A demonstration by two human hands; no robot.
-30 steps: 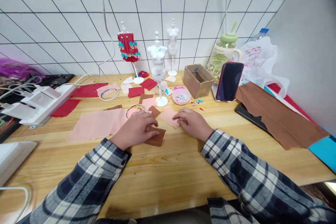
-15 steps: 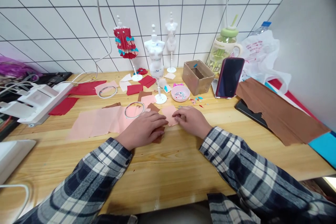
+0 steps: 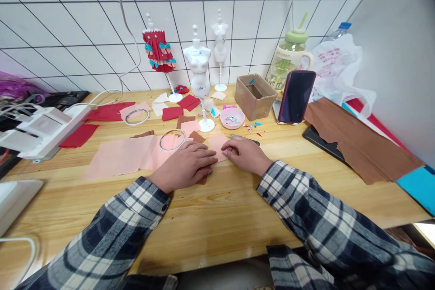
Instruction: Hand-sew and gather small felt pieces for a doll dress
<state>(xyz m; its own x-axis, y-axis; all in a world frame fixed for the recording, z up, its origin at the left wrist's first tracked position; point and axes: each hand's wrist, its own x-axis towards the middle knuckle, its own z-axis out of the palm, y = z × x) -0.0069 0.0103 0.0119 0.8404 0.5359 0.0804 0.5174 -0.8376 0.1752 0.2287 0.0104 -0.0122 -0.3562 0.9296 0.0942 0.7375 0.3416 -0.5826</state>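
My left hand (image 3: pixel 186 165) lies palm down with its fingers stretched out, over a small brown cloth piece (image 3: pixel 203 181) and against the left edge of a small pink cloth piece (image 3: pixel 217 142). Opposite it, my right hand (image 3: pixel 247 154) has curled fingers, with thumb and index closed on the right side of that pink piece. A pair of scissors (image 3: pixel 255 141) sticks out from behind my right hand, mostly covered by it. Left of my left hand, longer pink cloth strips (image 3: pixel 125 156) lie flat under an embroidery-hoop-like ring (image 3: pixel 172 140).
Behind my hands stand a bare white mini dress form (image 3: pixel 198 72), a second one (image 3: pixel 220 47) and one in a red ruffled dress (image 3: pixel 158 52). A pink bowl (image 3: pixel 233 122), cardboard box (image 3: pixel 255 102), phone (image 3: pixel 295 97) and brown cloth (image 3: pixel 363 145) are right; a power strip (image 3: pixel 57 131) is left.
The view has shifted slightly. My right hand has barely moved on the pink piece, and more of the scissors shows behind it. My left hand stays in place.
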